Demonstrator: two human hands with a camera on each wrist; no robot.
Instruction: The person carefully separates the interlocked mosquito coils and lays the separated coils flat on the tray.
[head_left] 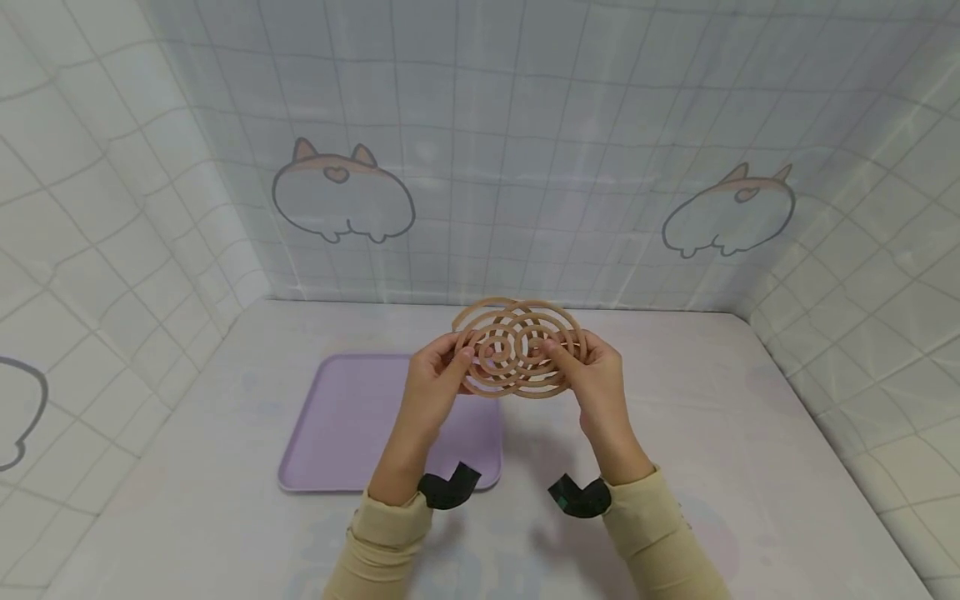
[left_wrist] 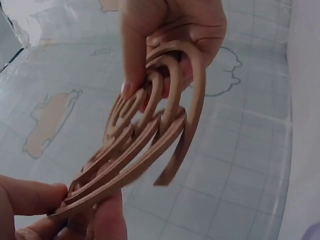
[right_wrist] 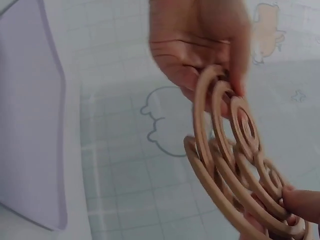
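Observation:
Two light-brown wooden spirals (head_left: 495, 348) overlap, their coils threaded through one another, held up above the table in the head view. My left hand (head_left: 438, 371) pinches the left side, its thumb lying on the coils. On the opposite side my right hand (head_left: 596, 375) grips with its thumb near the centre of the right-hand spiral. The left wrist view shows the coils (left_wrist: 175, 95) at a slant between both hands, with a free curved end hanging out. From the right wrist, the rings (right_wrist: 201, 110) appear layered; some fingers are hidden behind them.
A purple tray (head_left: 345, 425) with a raised rim lies on the pale table (head_left: 675, 417), below and left of my hands. Grid-patterned fabric walls (head_left: 525, 167) with corgi drawings enclose the back and both sides. Black bands (head_left: 450, 487) sit at my wrists.

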